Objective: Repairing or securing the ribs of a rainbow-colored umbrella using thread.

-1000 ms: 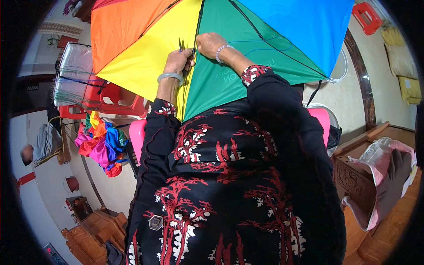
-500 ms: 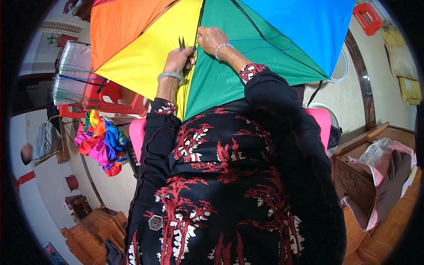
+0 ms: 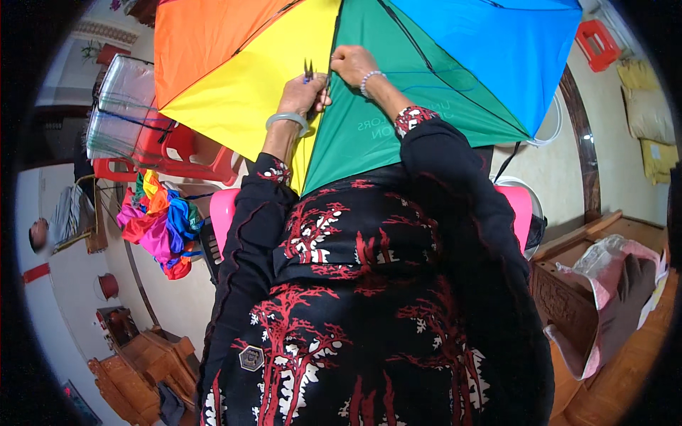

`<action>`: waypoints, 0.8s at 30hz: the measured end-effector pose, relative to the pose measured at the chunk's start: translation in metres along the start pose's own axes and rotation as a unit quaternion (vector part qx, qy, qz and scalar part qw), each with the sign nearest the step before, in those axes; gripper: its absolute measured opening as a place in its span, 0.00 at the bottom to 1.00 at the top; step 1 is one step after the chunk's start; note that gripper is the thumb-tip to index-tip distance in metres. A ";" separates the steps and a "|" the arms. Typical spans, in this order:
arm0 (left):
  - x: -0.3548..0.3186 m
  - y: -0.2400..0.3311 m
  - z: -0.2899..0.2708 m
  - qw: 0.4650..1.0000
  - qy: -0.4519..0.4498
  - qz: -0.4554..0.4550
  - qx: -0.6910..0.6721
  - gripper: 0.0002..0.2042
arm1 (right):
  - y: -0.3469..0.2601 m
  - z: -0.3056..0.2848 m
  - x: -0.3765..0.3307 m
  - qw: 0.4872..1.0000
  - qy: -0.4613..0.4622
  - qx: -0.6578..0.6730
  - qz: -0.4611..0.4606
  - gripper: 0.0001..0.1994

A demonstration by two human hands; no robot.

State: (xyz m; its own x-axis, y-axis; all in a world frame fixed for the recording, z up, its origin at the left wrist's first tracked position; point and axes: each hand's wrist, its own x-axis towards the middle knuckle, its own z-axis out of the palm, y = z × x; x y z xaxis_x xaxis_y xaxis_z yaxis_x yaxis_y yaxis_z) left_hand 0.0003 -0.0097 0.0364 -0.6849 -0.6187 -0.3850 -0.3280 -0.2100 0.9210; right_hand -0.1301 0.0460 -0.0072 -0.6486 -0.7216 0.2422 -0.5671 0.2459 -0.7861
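An open rainbow umbrella (image 3: 241,106) is spread across my lap, its inner side with dark ribs facing me. My left hand (image 3: 302,98) is closed around small pointed snips (image 3: 308,71), blades sticking up past the thumb, and its fingertips are at the rib (image 3: 334,39) between the yellow and green panels. Just right of that rib, my right hand (image 3: 354,65) is closed in a pinch; what sits between its fingertips is too small to make out. A thin blue thread (image 3: 419,72) runs over the green panel from near the right hand.
To the left, a plastic-wrapped bundle (image 3: 124,106) lies on a red stool (image 3: 192,153), with a heap of colourful fabric (image 3: 160,224) below. A person (image 3: 64,216) is farther left. At right are a carved wooden seat (image 3: 565,305) with a cloth and a red stool (image 3: 598,44).
The umbrella and both hands have shifted slightly to the right in the picture, as has part of the surroundings. Both hands keep their grip at the same rib.
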 end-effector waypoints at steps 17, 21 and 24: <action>0.014 -0.007 0.002 1.000 0.003 -0.002 -0.007 0.13 | -0.007 -0.009 -0.001 0.934 -0.139 0.261 0.198 0.05; 0.012 0.001 -0.001 0.999 -0.021 -0.030 0.023 0.12 | -0.007 -0.010 0.001 0.923 -0.160 0.271 0.223 0.05; 0.020 -0.004 -0.007 0.999 -0.043 -0.016 0.010 0.12 | -0.009 -0.009 0.002 0.920 -0.158 0.277 0.226 0.05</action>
State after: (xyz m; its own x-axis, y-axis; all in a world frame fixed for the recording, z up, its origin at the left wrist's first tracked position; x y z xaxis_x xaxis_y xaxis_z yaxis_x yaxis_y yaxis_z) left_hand -0.0076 -0.0266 0.0251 -0.7266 -0.5451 -0.4182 -0.3626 -0.2128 0.9073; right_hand -0.1304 0.0482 0.0050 -0.5246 -0.8005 -0.2899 0.1274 0.2629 -0.9564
